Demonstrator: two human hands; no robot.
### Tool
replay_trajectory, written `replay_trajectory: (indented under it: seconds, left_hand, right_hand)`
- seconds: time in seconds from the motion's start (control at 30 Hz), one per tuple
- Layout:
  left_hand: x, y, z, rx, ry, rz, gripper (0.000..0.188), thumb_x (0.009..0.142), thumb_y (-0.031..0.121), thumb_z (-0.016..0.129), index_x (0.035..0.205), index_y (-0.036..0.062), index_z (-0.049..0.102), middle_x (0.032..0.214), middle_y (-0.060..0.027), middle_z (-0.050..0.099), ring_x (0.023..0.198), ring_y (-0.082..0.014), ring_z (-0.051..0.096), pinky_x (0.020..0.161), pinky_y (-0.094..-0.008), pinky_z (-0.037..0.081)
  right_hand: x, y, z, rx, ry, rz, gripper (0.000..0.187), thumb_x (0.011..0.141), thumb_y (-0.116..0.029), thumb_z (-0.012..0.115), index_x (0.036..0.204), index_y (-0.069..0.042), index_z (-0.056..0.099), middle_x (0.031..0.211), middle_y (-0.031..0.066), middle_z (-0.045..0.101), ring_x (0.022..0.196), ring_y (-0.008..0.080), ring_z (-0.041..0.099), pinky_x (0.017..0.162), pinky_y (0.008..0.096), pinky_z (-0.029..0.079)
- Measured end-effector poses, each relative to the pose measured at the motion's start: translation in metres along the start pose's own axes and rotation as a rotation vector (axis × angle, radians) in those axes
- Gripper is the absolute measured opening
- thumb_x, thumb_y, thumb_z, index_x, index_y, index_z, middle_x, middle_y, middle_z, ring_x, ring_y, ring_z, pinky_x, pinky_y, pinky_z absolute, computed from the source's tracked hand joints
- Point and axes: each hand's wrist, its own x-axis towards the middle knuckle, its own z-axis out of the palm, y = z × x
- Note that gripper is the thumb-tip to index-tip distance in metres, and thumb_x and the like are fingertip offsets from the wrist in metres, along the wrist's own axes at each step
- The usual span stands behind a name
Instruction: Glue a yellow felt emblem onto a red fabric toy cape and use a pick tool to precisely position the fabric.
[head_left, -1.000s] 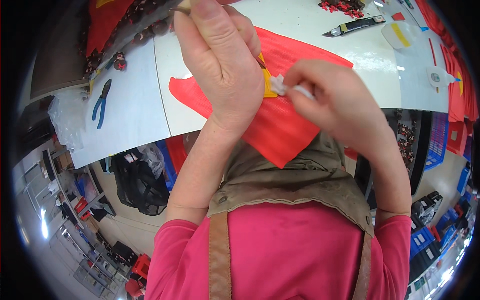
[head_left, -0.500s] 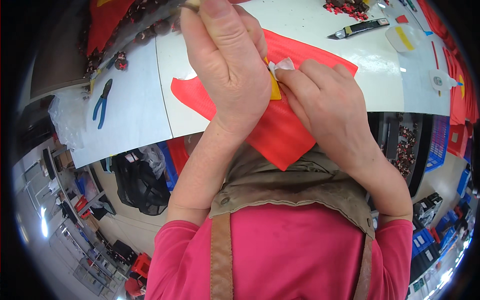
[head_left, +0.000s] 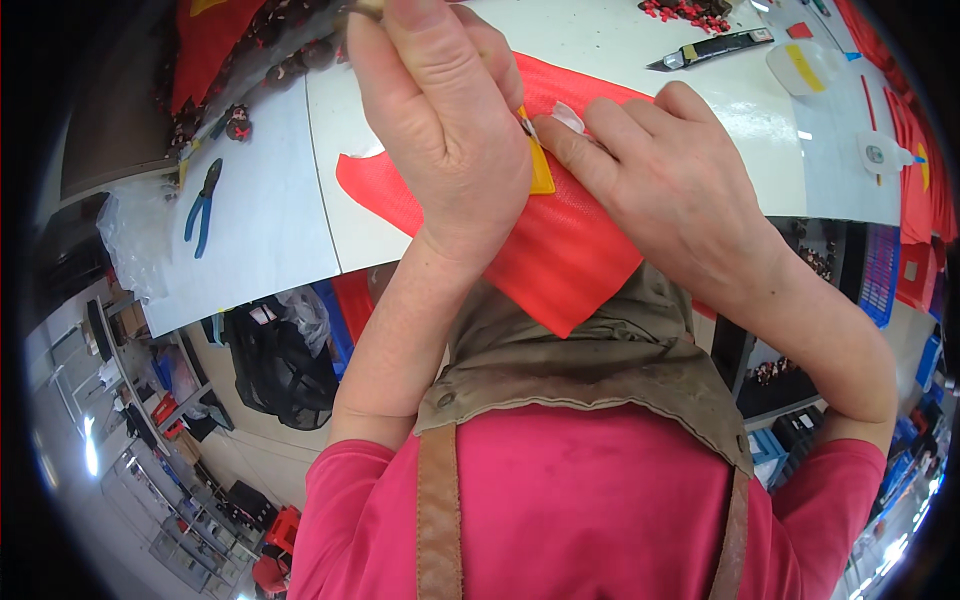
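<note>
A piece of red cloth (head_left: 565, 265) lies over the front edge of the white table, its pointed corner hanging toward my apron. A yellow patch (head_left: 541, 172) sits on it, partly covered by my hands. My left hand (head_left: 445, 130) is closed and raised above the cloth's left part; a small dark bit shows at its top, but what it grips is hidden. My right hand (head_left: 660, 170) rests on the cloth from the right, index fingertip pressed at the patch's edge. A crumpled white wipe (head_left: 568, 117) sticks out between its curled fingers.
Blue-handled pliers (head_left: 202, 210) lie at the left, near a clear plastic bag (head_left: 135, 235). A black utility knife (head_left: 710, 48) lies beyond my right hand. Two white bottles, one with a yellow band (head_left: 800, 68) and one with a nozzle (head_left: 885, 153), stand right. Small dark figures (head_left: 238, 125) lie far left.
My right hand has shifted up, its elbow swinging outward, and its index finger has moved left onto the patch's edge. The wipe now sits further back between the fingers. My left hand moved slightly left.
</note>
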Motion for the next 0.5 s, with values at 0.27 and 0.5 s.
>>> replay_trajectory:
  seconds: [0.27, 0.5]
  left_hand:
    - [0.007, -0.020, -0.010, -0.326, -0.197, 0.168, 0.033, 0.105, 0.034, 0.029, 0.097, 0.0065, 0.047, 0.059, 0.0051, 0.030, 0.046, -0.0041, 0.026, 0.042, -0.0207, 0.025]
    - [-0.003, 0.002, -0.001, 0.240, -0.076, 0.081, 0.034, 0.105, 0.034, 0.029, 0.098, 0.0061, 0.047, 0.058, 0.0050, 0.030, 0.046, -0.0041, 0.026, 0.042, -0.0207, 0.025]
  right_hand:
    - [-0.005, 0.010, -0.006, 0.209, 0.011, -0.012, 0.026, 0.077, -0.012, 0.061, 0.102, -0.008, 0.064, 0.079, 0.0038, 0.052, 0.072, 0.0171, 0.056, 0.067, 0.0304, 0.041]
    - [0.007, 0.013, 0.017, 0.719, 0.113, 0.277, 0.009, 0.082, -0.010, 0.061, 0.089, -0.003, 0.061, 0.085, 0.0124, 0.059, 0.079, 0.0308, 0.060, 0.071, 0.0397, 0.048]
